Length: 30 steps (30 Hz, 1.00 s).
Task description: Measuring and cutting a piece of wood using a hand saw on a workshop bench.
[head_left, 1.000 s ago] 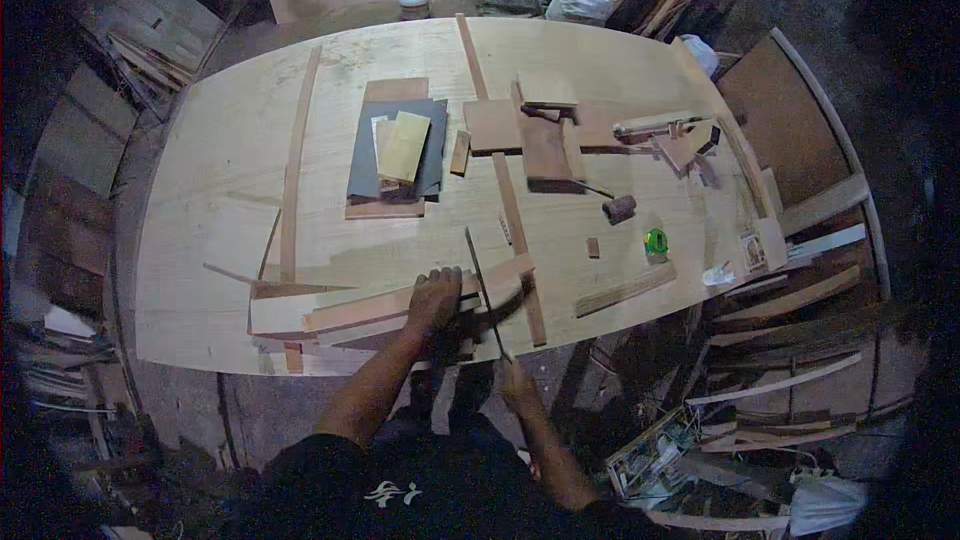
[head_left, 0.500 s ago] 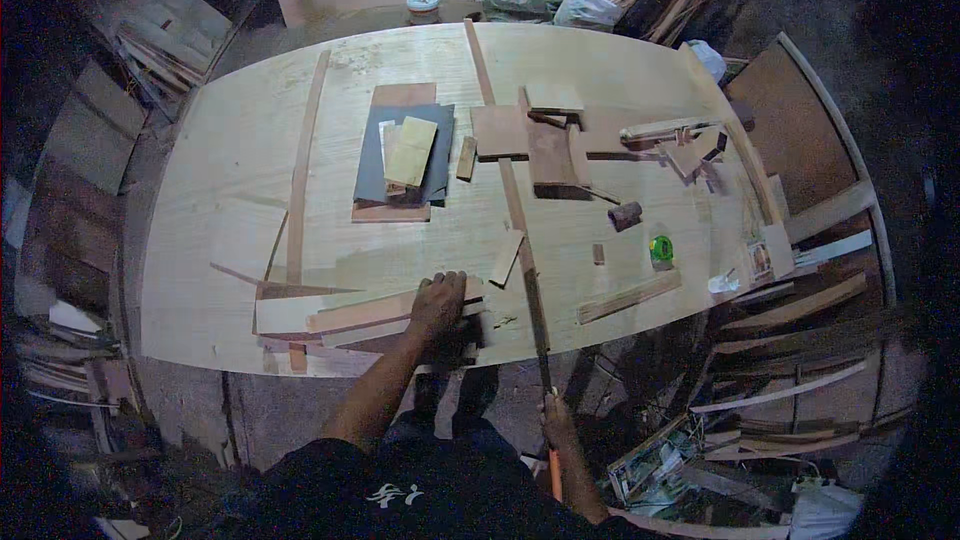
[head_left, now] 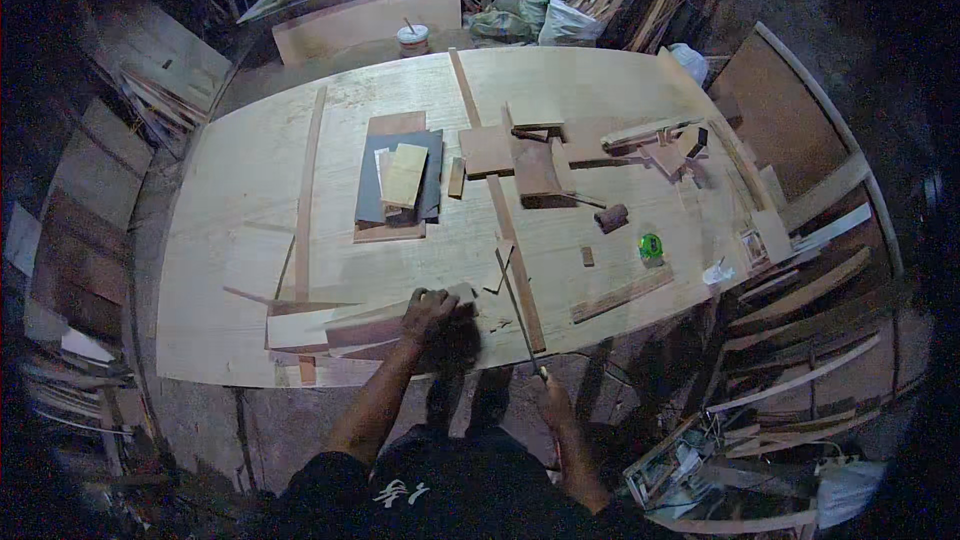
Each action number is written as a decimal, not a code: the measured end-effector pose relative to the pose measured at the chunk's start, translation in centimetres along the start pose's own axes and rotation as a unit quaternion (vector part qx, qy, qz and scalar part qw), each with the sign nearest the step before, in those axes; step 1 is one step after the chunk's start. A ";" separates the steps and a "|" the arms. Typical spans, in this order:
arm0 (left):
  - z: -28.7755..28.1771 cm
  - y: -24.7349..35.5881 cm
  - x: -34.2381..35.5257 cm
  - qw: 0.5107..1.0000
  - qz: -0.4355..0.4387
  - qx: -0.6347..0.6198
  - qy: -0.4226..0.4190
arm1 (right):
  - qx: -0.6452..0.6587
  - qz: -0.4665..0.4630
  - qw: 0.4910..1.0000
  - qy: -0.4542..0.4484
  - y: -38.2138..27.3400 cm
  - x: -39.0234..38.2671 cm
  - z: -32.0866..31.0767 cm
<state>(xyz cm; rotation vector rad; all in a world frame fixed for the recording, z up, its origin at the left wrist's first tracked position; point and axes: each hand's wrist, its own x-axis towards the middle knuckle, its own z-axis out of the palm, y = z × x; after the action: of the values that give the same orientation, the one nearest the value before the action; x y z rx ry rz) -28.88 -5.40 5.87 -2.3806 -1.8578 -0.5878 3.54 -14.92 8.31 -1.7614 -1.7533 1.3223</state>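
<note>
My left hand (head_left: 428, 315) is closed over the right end of a light wooden board (head_left: 365, 322), pressing it near the table's front edge. That board lies in a small stack with a pale wood block (head_left: 298, 330) and other strips. My right hand (head_left: 556, 408), beyond the table's front edge, grips a long, thin-bladed tool (head_left: 521, 312); its exact kind is hard to make out. The blade reaches up over the table beside a brown wood strip (head_left: 527, 325). A small wood offcut (head_left: 505, 255) lies at its far end.
The large plywood table (head_left: 230, 200) holds a dark sheet with blocks (head_left: 372, 180), joined boards (head_left: 540, 170), a hammer (head_left: 610, 217), a green tape measure (head_left: 651, 247) and a loose wood strip (head_left: 622, 296). Timber pieces (head_left: 800, 290) are stacked at the right. A white tub (head_left: 412, 37) stands behind.
My right hand has moved up toward the table, and the blade's angle has shifted left. The small offcut has turned or been shifted. My left hand stays on the board. The whole view has tilted slightly.
</note>
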 end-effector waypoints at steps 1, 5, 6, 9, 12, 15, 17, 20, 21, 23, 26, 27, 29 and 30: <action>0.1 -0.1 -0.2 1.000 0.014 0.011 -0.010 | 0.004 0.056 0.998 -0.038 -1.6 -0.4 -1.0; 0.7 -0.7 0.0 0.997 -0.030 -0.001 -0.070 | 0.031 0.083 0.995 -0.044 -0.2 0.4 0.1; 0.9 -0.6 -0.1 0.997 -0.030 -0.001 -0.071 | 0.015 0.069 0.997 -0.022 -0.7 0.6 0.7; 0.9 0.1 -0.2 0.997 -0.044 0.036 -0.043 | -0.011 0.050 0.998 -0.031 -4.6 1.8 0.9; 0.2 1.7 1.2 0.999 -0.034 0.015 -0.035 | -0.013 0.019 0.999 -0.040 -2.8 3.2 2.4; -0.2 2.4 1.0 1.000 -0.030 0.010 -0.002 | 0.020 -0.002 0.999 -0.050 -3.3 3.6 3.5; 0.7 2.1 1.0 0.997 -0.051 0.016 -0.047 | 0.045 0.006 0.997 -0.066 -2.5 4.1 4.5; 1.1 1.8 1.2 0.998 -0.032 0.031 -0.044 | 0.053 -0.066 0.996 -0.013 -0.8 5.3 6.4; 1.0 1.7 1.1 0.998 -0.033 0.032 -0.044 | 0.036 -0.038 0.998 -0.035 -0.6 5.5 6.6; 0.6 2.1 1.6 0.997 -0.033 -0.015 -0.063 | 0.020 -0.008 0.998 -0.055 -1.3 5.1 6.1; 0.6 2.1 2.0 0.998 -0.003 -0.067 -0.015 | -0.008 -0.147 0.989 0.004 -2.1 4.3 5.7; 0.7 2.1 2.1 0.998 -0.002 -0.067 -0.015 | 0.033 -0.133 0.991 0.007 -2.1 4.6 6.0; 0.9 1.9 2.1 0.998 -0.009 -0.066 -0.006 | 0.075 -0.118 0.990 0.007 -2.9 4.8 6.0; 0.9 1.8 2.1 0.998 -0.010 -0.066 -0.007 | 0.057 -0.067 0.996 -0.002 -3.4 5.1 5.8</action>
<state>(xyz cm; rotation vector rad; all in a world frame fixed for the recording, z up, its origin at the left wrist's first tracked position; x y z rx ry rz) -26.49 -3.69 6.03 -2.4554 -1.9070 -0.7186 -3.95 -11.83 5.98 -1.5520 -1.7281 1.3414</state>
